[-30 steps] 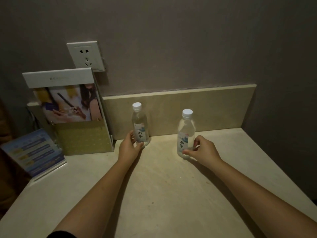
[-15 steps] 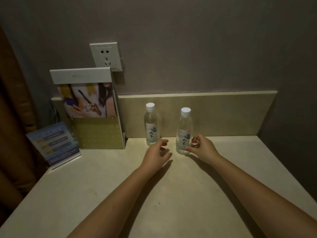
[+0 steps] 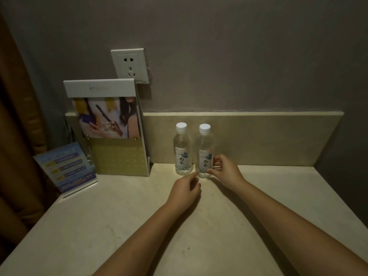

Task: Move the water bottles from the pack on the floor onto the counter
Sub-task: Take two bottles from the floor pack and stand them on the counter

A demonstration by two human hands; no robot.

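Bottles [image 3: 183, 150] upright (labels unreadable)

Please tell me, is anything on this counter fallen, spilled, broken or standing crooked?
Nothing stands out. Both water bottles, left bottle and right bottle, stand upright with caps on, close to the backsplash. The counter looks dry. The wall socket seems slightly tilted, perhaps only lens distortion.

Two brush-style Chinese characters, not clearly legible, on each bottle label [image 3: 182, 158]
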